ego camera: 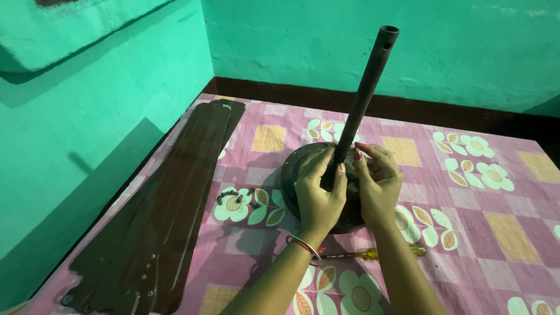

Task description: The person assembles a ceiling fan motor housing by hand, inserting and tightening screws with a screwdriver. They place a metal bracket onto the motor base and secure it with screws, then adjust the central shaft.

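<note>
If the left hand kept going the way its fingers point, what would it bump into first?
The left hand already touches the dark rod at its base; beyond it probably sits the right hand.

Left hand (318,195) and right hand (378,178) clasped around base of dark rod (364,93) (tilted, on round motor housing (294,169)); brown fan blades (169,204) along bed's left edge.

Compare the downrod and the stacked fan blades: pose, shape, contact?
The downrod stands tilted up from the round motor housing; the fan blades lie flat on the patterned cloth. The downrod is a narrow tube; the fan blades are wide and flat. Both hands touch the downrod's base; the fan blades lie untouched. Both are dark brown.
</note>
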